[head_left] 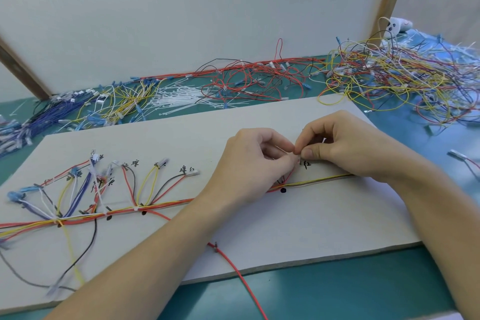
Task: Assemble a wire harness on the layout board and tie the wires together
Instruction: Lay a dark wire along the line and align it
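Green bench top (337, 283), pale partition behind, and loose wire heaped everywhere along the back edge: a big tangle of yellow, red and white leads (405, 80) on the right, a fan of white cable ties (179, 96) in the middle. Front and centre lies the layout board (298, 218), and the wire harness (161, 206) runs along it, its trunk already bound at several black dots on the left, with branches fanning up to hand-written labels.

Now to the action: both hands meet over the right half of the board. The left hand (255, 157) has its fingers curled in, pinching something small at a branch end beside a label. The right hand (340, 143) comes in from the other side, thumb and forefinger closed narrow on the same spot. It looks like a connector or the end of a red wire, but the fingers cover it, so I can't say which.

To do this well, I'd say: seat that end right at its label, keep the red wire lying flat against the yellow-and-brown run (322, 179), and hold the slack out before any tie goes on at the black dot (283, 190) just below. Pull too hard and the trunk shifts off its line.
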Available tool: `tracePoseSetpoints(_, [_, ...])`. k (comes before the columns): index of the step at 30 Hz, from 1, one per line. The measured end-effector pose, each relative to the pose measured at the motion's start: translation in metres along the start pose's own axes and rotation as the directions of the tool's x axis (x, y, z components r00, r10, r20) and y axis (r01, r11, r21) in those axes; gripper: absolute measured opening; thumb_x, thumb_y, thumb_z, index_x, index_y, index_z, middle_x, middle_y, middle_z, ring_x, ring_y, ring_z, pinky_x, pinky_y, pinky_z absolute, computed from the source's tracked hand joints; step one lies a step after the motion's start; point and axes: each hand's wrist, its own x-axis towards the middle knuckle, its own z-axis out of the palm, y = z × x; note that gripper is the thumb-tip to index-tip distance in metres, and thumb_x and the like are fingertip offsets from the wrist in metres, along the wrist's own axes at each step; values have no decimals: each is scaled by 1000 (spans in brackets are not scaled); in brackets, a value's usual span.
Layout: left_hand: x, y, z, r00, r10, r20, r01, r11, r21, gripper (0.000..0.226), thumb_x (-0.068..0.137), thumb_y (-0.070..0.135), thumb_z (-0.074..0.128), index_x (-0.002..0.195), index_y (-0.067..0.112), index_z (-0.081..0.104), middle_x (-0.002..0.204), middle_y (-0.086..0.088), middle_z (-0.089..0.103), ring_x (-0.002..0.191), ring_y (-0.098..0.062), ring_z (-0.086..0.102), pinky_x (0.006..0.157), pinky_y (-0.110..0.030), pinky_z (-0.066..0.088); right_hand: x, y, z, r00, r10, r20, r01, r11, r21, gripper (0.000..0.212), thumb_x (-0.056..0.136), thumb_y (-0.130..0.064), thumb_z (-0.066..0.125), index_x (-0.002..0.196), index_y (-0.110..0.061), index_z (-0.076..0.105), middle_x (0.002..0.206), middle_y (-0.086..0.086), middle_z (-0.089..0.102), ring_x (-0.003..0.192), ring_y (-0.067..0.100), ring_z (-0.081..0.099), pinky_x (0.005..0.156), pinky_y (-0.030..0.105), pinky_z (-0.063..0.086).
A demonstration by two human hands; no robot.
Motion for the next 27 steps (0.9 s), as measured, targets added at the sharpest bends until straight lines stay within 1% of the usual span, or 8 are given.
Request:
tracePoseSetpoints(8, [-6,1,3,997,81,2,-81,995,61,12,83,19,82,87,25,72,69,11,76,54,-2,67,52,-15,50,-3,-1,0,997,-65,-28,65,998,-8,32,87,1,76,77,-29,77,70,-14,72,62,-6,59,62,7,45])
tracePoseSetpoints(13, [-6,-1,2,994,107,-7,-105,986,131,8,83,21,80,77,25,77,67,11,74,57,-7,70,53,-19,54,-2,-2,0,994,-110,-27,109,994,-14,34,88,2,74,77,-30,76,74,-16,72,68,-6,60,66,6,44])
tracePoseSetpoints(17, [-7,0,-3,987,153,46,-158,974,162,7,83,18,79,81,24,79,68,12,74,57,-3,69,55,-11,48,-5,-3,-2,995,-99,-19,99,995,11,31,90,1,74,79,-28,77,80,-9,75,72,-2,61,69,9,47])
tracePoseSetpoints(20, [-9,0,-5,986,157,59,-163,979,123,8,83,13,80,83,21,80,69,11,74,57,-1,68,56,-10,48,-7,-3,-5,993,-114,27,111,991,72,25,92,-2,73,84,-26,79,83,-4,76,74,3,61,70,17,48])
tracePoseSetpoints(22, [-12,2,-4,984,178,30,-180,978,109,10,83,10,78,84,20,80,68,9,74,57,0,66,57,-11,48,-9,-4,-7,982,-143,124,124,981,146,9,91,-16,77,92,-24,81,86,5,76,74,9,59,68,25,46])
tracePoseSetpoints(23, [-13,3,-3,982,186,17,-187,976,115,10,83,10,78,85,19,81,67,9,73,56,0,65,57,-12,48,-10,-4,-7,974,-158,163,131,978,164,9,88,-30,80,96,-25,81,87,8,75,73,13,57,67,28,46])
tracePoseSetpoints(25, [-14,6,-3,983,185,-1,-183,975,122,10,83,9,77,85,18,81,66,10,72,55,2,63,57,-12,47,-8,1,-7,972,-163,167,136,978,161,40,77,-61,82,98,-27,81,84,12,73,70,19,55,64,32,44])
tracePoseSetpoints(27, [-15,8,-5,985,175,5,-175,977,119,9,84,8,77,87,16,81,68,9,71,56,2,61,57,-12,47,-5,7,-9,980,-143,141,120,979,163,60,63,-79,79,97,-28,81,81,15,72,67,24,55,64,35,44])
